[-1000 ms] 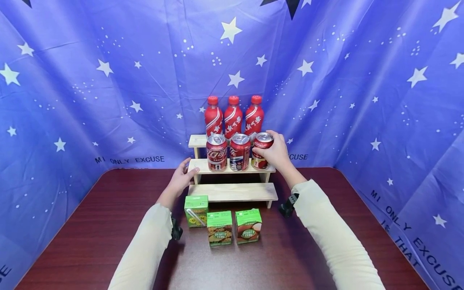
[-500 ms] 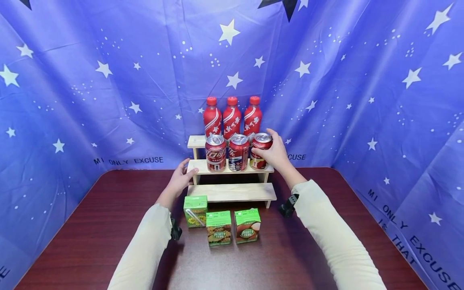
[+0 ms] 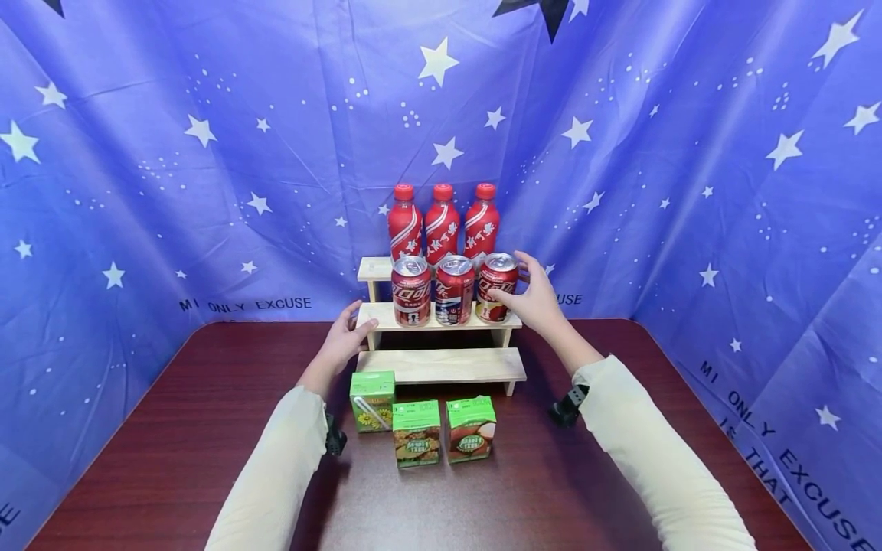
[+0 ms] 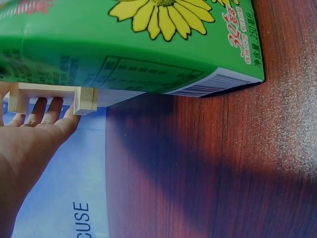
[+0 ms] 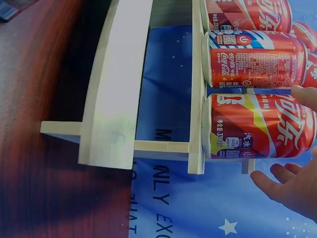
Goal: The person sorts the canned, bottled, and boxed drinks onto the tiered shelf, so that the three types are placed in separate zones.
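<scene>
A three-step wooden shelf (image 3: 441,366) stands on the table. My left hand (image 3: 336,340) holds the left end of its middle step, thumb on top of the board and fingers at its side. Three red Coca-Cola cans stand upright in a row on that step. Around the right can (image 3: 493,278) my right hand (image 3: 540,297) is spread, its thumb by the can's front. In the right wrist view the fingers (image 5: 280,186) are apart from that can (image 5: 242,129). Behind the cans, three red bottles (image 3: 442,227) stand on the top step.
Before the bare lowest step, three green drink cartons stand on the dark red table (image 3: 207,428): a flower-printed carton (image 3: 373,402) at left, then a middle carton (image 3: 416,435) and a right carton (image 3: 472,430). A blue starry curtain (image 3: 276,138) surrounds the table.
My right hand has loosened from the right can and shifted slightly right; more of the can's label shows. The left hand stays on the shelf.
</scene>
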`<state>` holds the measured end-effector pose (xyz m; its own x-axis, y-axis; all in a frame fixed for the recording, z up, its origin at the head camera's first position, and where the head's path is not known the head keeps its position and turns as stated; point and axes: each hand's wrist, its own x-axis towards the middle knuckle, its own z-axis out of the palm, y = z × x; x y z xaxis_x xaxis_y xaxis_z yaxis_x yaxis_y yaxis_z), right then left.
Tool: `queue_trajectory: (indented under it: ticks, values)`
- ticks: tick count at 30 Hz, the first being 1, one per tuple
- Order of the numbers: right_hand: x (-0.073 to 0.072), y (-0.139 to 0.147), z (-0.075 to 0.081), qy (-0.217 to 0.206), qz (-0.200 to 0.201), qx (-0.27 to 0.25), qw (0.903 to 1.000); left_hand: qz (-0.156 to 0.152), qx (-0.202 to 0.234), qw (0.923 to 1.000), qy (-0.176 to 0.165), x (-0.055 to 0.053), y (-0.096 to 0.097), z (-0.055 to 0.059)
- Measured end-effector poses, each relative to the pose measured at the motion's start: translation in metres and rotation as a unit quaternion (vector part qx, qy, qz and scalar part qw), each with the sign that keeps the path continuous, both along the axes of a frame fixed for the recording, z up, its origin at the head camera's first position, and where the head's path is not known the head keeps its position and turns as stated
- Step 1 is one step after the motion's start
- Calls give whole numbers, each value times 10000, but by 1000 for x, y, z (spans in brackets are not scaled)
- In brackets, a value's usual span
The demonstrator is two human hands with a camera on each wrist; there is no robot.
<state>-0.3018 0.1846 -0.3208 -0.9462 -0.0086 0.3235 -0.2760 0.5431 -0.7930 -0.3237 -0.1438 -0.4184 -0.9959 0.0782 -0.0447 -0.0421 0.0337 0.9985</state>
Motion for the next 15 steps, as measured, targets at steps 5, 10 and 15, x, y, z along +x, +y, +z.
queue_trajectory:
  ticks: [5, 10, 15]
  values:
    - [12, 6, -2, 46, 72, 31, 10000, -3, -29, 10000, 6, -1, 0, -1]
    - [22, 12, -9, 74, 50, 107, 9999, 26, -49, 10000, -19, 0, 0, -1]
    - [33, 16, -17, 77, 114, 85, 9999, 24, -34, 10000, 6, -1, 0, -1]
